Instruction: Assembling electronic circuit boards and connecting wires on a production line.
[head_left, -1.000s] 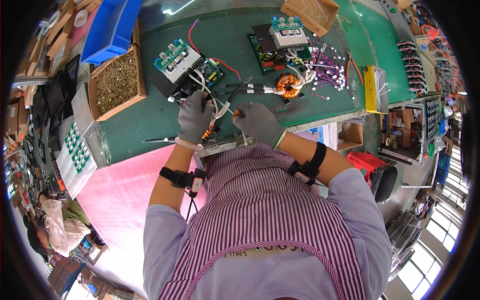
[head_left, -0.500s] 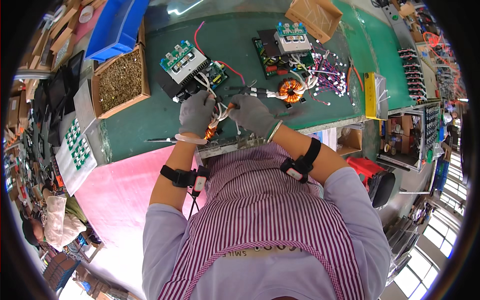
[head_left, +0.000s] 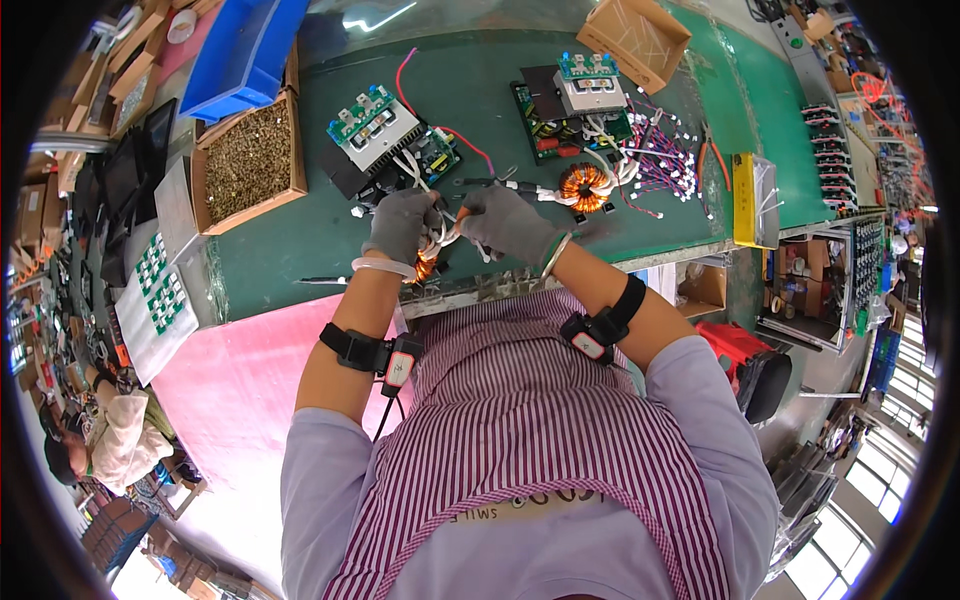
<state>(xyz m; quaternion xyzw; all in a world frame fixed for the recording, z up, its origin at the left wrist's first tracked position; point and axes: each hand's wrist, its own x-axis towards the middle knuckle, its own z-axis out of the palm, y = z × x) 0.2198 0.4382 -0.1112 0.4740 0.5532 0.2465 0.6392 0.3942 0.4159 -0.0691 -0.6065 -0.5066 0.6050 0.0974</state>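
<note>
Two hands [head_left: 452, 222] around white wires [head_left: 436, 238]

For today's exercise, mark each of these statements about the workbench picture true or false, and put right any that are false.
1. Both hands wear grey gloves. True: left hand, right hand.
2. The hands hold white wires between them. True.
3. The cardboard box of small metal parts lies to the person's right. False: it lies to the left.
4. The copper coil is in the left hand. False: it lies on the green bench, beyond the right hand.
</note>
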